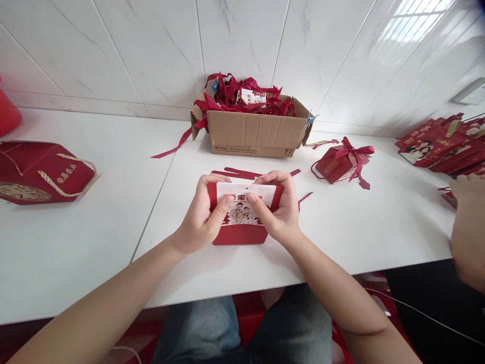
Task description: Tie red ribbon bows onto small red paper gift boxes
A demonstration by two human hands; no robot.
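Observation:
Between my hands, above the white table, is a red gift box [240, 236] with a white printed card [246, 191] against its near face. The card bears red characters and a drawn couple. My left hand [204, 217] wraps the box's left side, its thumb pressed on the card. On the other side my right hand [279, 210] grips in the same way, with its thumb also on the card. Fingers of both hands are partly hidden behind the box. Just beyond it lie flat dark-red strips [242, 173], and a thin red cord [305, 197] is to the right.
A cardboard box [250, 132] full of red ribbons stands by the tiled wall. To its right sits a small red box with a bow [335, 164]. A larger rope-handled red box [41, 174] is at left. Several red packages [435, 144] and another person's arm [470, 227] are at right.

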